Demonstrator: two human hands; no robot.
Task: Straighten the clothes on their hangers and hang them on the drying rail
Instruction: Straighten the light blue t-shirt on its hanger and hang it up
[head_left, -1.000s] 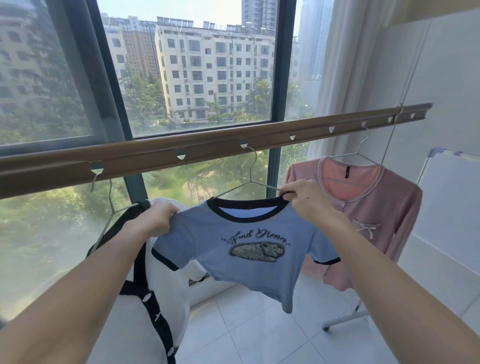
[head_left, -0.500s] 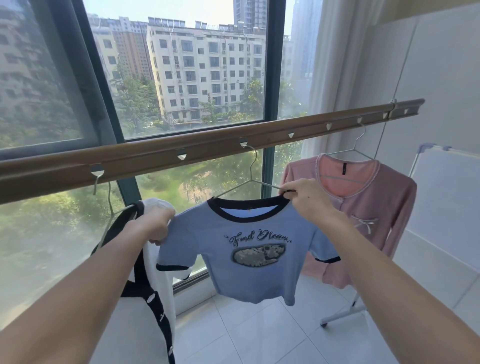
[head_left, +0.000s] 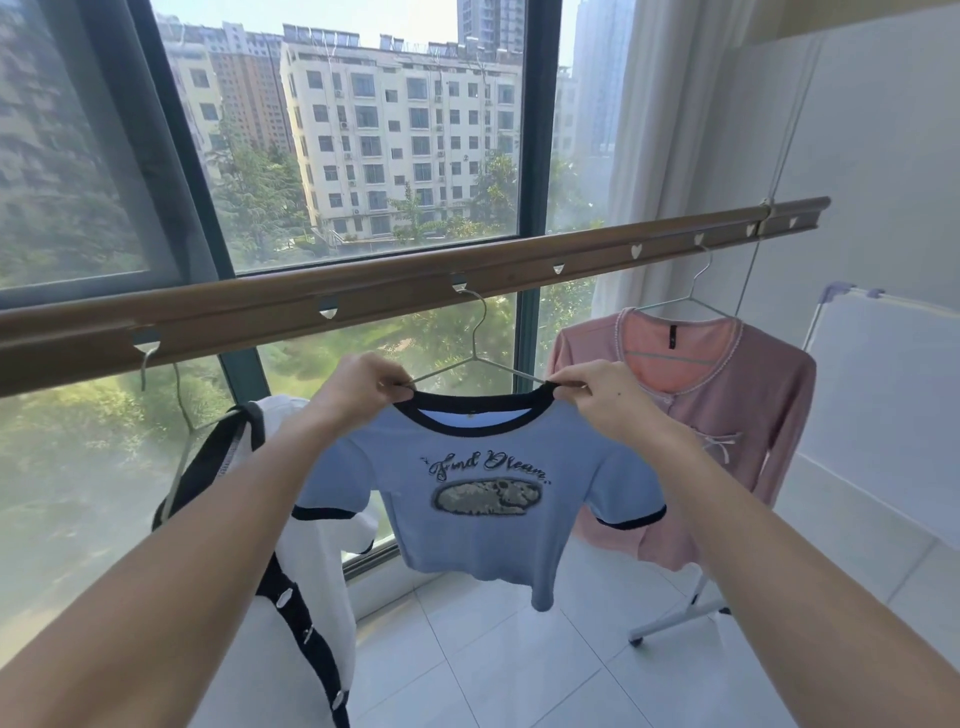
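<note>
A blue T-shirt (head_left: 483, 499) with a black collar and a printed front hangs on a wire hanger (head_left: 480, 343), whose hook sits in a heart-shaped hole of the brown drying rail (head_left: 363, 296). My left hand (head_left: 358, 387) pinches the left end of the collar. At the collar's right end my right hand (head_left: 597, 395) pinches the fabric. On the left hangs a white cardigan with black trim (head_left: 311, 597); on the right hangs a pink cardigan (head_left: 727, 415), each on its own hanger from the same rail.
Behind the rail a large window (head_left: 363, 156) looks out on buildings and trees. A white curtain (head_left: 660, 130) hangs at the right of the window. A white folding rack (head_left: 883, 415) stands at the right on the tiled floor (head_left: 519, 665).
My left hand has let go of the shirt's left shoulder and moved right to the collar. The shirt now hangs more level on its hanger.
</note>
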